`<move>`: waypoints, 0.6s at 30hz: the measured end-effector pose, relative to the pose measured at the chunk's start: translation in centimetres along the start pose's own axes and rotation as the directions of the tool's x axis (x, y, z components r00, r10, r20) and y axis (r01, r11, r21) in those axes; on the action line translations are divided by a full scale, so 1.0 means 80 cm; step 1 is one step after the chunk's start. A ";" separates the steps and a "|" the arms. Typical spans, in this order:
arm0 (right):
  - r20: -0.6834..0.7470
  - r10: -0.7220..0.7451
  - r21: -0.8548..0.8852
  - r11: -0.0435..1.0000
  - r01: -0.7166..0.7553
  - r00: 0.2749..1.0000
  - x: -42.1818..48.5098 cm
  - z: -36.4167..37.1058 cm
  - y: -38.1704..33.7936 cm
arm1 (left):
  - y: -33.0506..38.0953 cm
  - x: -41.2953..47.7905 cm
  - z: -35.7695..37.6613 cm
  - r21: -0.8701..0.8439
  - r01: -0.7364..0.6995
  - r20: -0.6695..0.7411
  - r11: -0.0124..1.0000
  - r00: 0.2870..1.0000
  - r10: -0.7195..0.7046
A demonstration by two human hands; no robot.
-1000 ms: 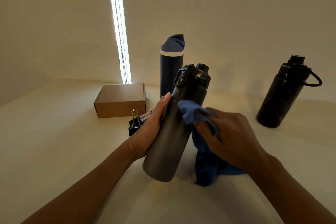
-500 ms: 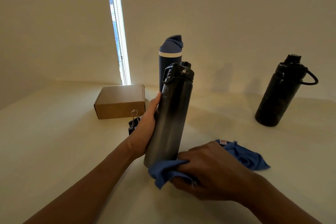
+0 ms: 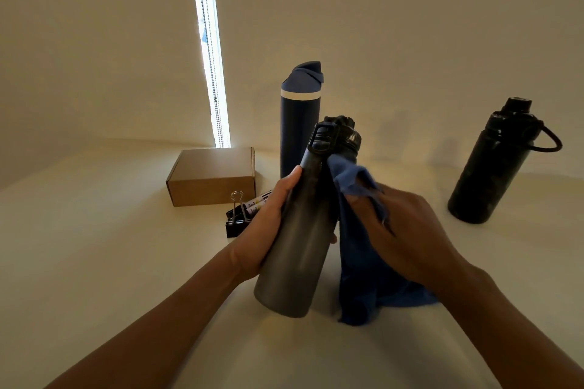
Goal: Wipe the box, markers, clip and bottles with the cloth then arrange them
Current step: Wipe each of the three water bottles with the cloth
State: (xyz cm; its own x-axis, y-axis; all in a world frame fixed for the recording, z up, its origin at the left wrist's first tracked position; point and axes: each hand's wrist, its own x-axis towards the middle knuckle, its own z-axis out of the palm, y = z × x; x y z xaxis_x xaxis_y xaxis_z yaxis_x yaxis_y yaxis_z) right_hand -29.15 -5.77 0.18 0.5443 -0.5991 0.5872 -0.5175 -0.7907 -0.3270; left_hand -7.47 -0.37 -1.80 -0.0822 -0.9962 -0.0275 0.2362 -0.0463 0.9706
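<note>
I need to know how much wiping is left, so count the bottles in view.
3. The grey metal bottle with black lid is gripped in the left hand; the navy bottle with white band stands behind it; the black bottle with loop handle stands far right. None seems hidden.

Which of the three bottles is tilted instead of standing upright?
The grey bottle in the left hand; the blue bottle and loop-handled black bottle stand upright.

Plain cream walls [image 3: 410, 25] meet a pale tabletop [image 3: 94, 262]; a bright window slit [image 3: 208, 41] glows.
</note>
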 end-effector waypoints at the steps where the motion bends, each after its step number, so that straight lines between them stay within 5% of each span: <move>1: 0.075 -0.032 -0.030 0.999 0.035 0.997 -0.006 0.004 -0.007 | -0.001 0.000 0.001 -0.005 -0.028 -0.030 1.000 0.999 0.027; 7: 0.546 -0.177 -0.002 0.977 0.213 0.819 -0.037 0.016 -0.063 | 0.007 0.001 -0.005 -0.079 -0.085 -0.067 0.993 0.995 0.080; 12: 0.533 -0.292 0.067 0.950 0.304 0.794 -0.034 0.013 -0.084 | 0.011 0.001 -0.007 -0.146 -0.142 -0.068 0.979 0.989 0.134; 15: 0.644 -0.201 0.006 0.966 0.258 0.738 -0.037 0.015 -0.064 | 0.010 0.001 -0.009 -0.164 -0.131 -0.061 0.978 0.991 0.122; 18: 0.473 -0.195 -0.020 0.972 0.232 0.859 -0.027 0.009 -0.046 | 0.007 0.003 -0.010 -0.155 -0.104 -0.041 0.982 0.994 0.099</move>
State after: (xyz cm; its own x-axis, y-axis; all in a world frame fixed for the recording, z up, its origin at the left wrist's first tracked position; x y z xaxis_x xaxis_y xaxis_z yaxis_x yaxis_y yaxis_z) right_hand -27.95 -1.67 -0.39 0.8809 -0.4199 0.2186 -0.3903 -0.9055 -0.1665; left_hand -6.61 -0.72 -1.48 -0.0188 -0.9981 0.0591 0.3910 0.0470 0.9192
